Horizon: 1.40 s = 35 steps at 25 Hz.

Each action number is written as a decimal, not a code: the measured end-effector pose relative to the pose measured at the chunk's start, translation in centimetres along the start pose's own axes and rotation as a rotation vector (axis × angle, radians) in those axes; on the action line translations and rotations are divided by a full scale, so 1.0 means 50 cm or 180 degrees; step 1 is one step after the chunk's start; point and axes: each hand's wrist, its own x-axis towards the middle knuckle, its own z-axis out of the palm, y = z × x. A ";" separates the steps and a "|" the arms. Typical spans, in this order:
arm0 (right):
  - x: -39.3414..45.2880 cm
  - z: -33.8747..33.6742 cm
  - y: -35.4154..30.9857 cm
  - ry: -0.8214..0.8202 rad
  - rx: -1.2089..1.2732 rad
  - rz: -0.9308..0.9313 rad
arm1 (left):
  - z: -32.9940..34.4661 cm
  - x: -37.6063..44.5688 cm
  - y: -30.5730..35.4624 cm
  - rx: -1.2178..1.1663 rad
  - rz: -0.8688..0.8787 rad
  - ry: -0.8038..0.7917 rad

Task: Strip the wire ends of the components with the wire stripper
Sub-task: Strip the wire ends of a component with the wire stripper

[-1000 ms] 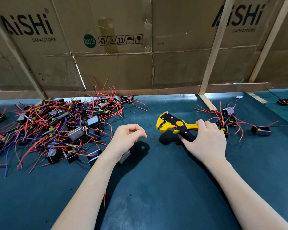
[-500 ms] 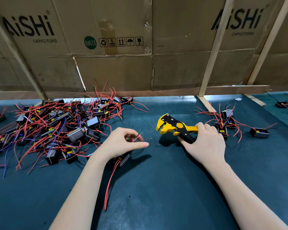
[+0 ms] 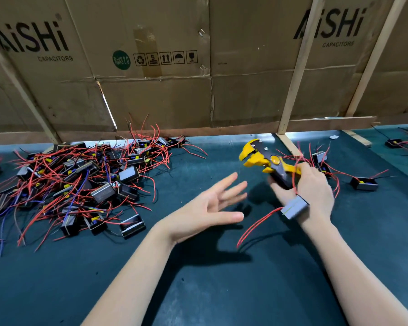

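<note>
R hand (image 3: 313, 191) grips the wire stripper (image 3: 269, 163) by its handles, fingers curled round them; the yellow head points up-left, lifted off the bench (image 3: 222, 290). A grey component (image 3: 295, 206) sits right at the R hand, against the thumb side near the wrist, its red wires (image 3: 257, 225) trailing down-left toward the bench. Can't tell if it's touching the hand or in the air just beside it; it's blurred. One red lead runs up over the R hand by the stripper handle.

L hand (image 3: 212, 205) is spread wide, palm up, fingers straight, holding nothing. It hangs over the bench between the big pile of components (image 3: 80, 182) on the left and the stripper, well clear of both, and just left of the grey component.

Vs 0.5 s ago: L hand was pinching a component w/ a red wire hanging under it; now that hand is empty and open, and the component is over by the R hand. Stripper has gone a bit right and up w/ the R hand. The pile on the left looks unchanged.

Smaller group of components (image 3: 320, 161) w/ red wires lies behind the R hand; one separate component (image 3: 364, 183) further right. Cardboard wall (image 3: 174, 95) marked "AiSHi CAPACITORS" stands behind the bench.
</note>
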 end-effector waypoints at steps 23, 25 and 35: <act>0.013 -0.059 0.000 -0.1634 0.1567 0.0022 | 0.031 0.001 -0.001 0.2216 0.0803 0.0581; 0.016 -0.058 0.008 -0.1493 0.1657 0.0239 | 0.099 0.023 -0.026 0.2547 0.0965 0.0056; 0.036 -0.098 0.024 -0.1376 0.2538 0.0432 | 0.084 0.043 -0.057 0.3805 0.0641 0.1299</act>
